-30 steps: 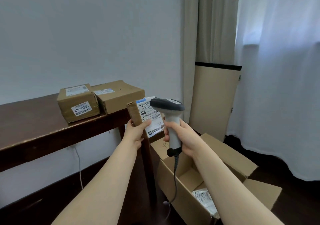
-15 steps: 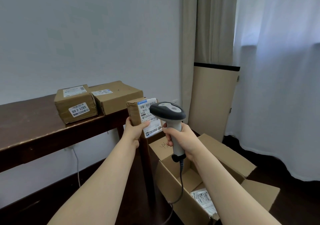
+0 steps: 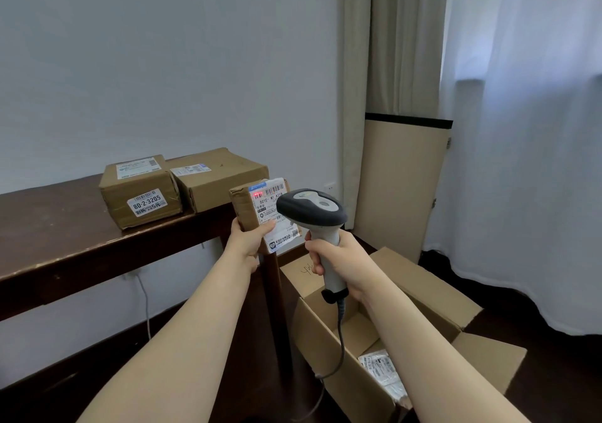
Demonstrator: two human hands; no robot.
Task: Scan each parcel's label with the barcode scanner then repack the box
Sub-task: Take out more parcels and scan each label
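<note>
My left hand (image 3: 248,239) grips a small brown parcel (image 3: 245,208) upright, its white label (image 3: 273,205) turned toward me. A red scan light shows on the label's upper left barcode. My right hand (image 3: 335,255) holds the grey and white barcode scanner (image 3: 312,211) by its handle, head close to the label and covering part of it. Its cable hangs down toward the floor. Two more brown parcels (image 3: 140,191) (image 3: 219,178) sit side by side on the dark wooden table (image 3: 58,230). An open cardboard box (image 3: 325,334) stands on the floor below my right arm, with a labelled packet (image 3: 382,373) inside.
The table's leg (image 3: 277,308) stands just left of the open box. A white wall is behind the table. A beige panel (image 3: 397,188) and white curtains (image 3: 521,161) fill the right side. A thin cable (image 3: 145,302) hangs along the wall under the table.
The parcel has turned more upright and squarer to me. The scanner has shifted slightly right and lower, and a red scan light now shows on the label.
</note>
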